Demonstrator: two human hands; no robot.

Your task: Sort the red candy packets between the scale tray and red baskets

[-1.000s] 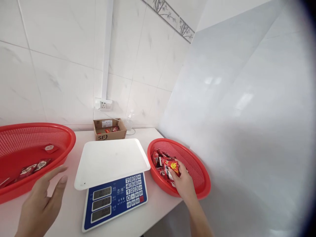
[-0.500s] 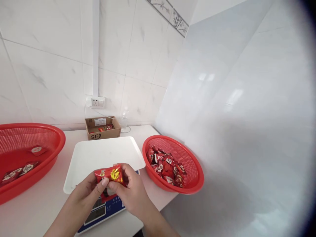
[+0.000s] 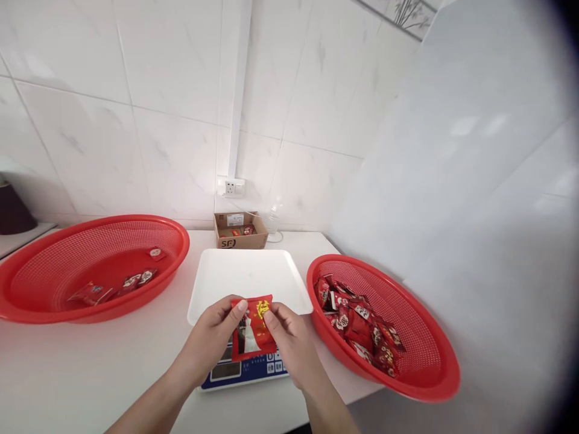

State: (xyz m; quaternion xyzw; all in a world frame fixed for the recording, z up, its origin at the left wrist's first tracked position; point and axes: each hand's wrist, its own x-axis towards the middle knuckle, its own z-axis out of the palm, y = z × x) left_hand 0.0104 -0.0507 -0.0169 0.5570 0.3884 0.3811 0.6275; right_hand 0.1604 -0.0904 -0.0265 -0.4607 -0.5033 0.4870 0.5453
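Note:
Both hands hold one small red packet (image 3: 252, 328) with a yellow mark, upright above the scale's keypad. My left hand (image 3: 211, 340) pinches its left edge and my right hand (image 3: 288, 343) pinches its right edge, thumbs on the front. Under them sits a digital scale (image 3: 246, 371) with a blue front and a bare white weighing tray (image 3: 246, 277). To the right a red mesh basket (image 3: 407, 361) holds several similar red packets (image 3: 357, 325). On the left a larger red mesh basket (image 3: 97, 241) holds a few packets (image 3: 136, 280).
A small cardboard box (image 3: 239, 230) with red items stands at the back against the tiled wall, a clear plastic bottle (image 3: 271, 218) beside it. A wall socket (image 3: 231, 187) is above the box. A white wall closes the right side. A dark object (image 3: 13, 211) sits far left.
My right hand took a packet out of the right basket and brought it over the scale, where my left hand joined it. The packet now hangs upright between both hands. The view swung left.

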